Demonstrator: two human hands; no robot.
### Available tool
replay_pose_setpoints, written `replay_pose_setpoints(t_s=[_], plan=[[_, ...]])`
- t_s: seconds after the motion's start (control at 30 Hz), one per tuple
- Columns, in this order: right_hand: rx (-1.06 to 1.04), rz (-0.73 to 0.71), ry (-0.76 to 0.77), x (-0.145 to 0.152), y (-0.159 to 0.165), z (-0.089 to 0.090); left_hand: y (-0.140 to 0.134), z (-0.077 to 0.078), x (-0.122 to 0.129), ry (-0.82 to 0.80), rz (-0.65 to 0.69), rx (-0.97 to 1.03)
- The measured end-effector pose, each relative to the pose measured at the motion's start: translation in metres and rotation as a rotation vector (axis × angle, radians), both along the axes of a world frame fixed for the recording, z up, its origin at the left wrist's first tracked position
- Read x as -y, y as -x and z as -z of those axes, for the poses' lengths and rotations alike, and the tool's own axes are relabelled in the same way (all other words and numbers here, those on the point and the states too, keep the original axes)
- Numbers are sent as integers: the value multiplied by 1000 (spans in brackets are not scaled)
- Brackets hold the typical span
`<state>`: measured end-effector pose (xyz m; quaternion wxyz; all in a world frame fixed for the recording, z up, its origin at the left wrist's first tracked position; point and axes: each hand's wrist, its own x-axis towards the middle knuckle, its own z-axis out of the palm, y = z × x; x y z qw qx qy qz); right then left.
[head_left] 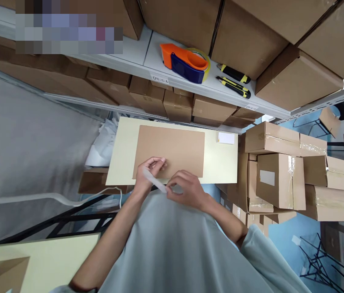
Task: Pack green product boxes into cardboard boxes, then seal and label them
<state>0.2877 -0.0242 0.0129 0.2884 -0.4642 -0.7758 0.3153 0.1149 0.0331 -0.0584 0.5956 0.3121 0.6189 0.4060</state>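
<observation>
While your right hand (188,190) pinches the lower end of a white strip (155,181), your left hand (150,164), which the strip crosses, has thumb and fingertips close together; whether they grip it, I cannot tell. Just beyond lies a brown sheet (172,146), flat on the tabletop (217,165), with a small white box (226,138) near the far right corner. Taped cartons (281,179) are stacked to the right, contents hidden; the shelf (152,55) ahead bears a tape dispenser (187,65) with its roll (206,70).
</observation>
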Motion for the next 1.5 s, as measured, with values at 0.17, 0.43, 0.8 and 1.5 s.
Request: replay_pose_setpoints(t_s=[0.17,0.43,0.8,1.5], plan=[[-353,335,369,-27,-7,4,12,-13,4,53,-14,62],[-490,566,603,-44,-13,18,22,-13,-3,-67,62,17],[-316,704,645,-53,-4,55,26,34,-15,-67,259,-249],[309,738,687,-88,6,67,21,56,-54,-20,450,-561]])
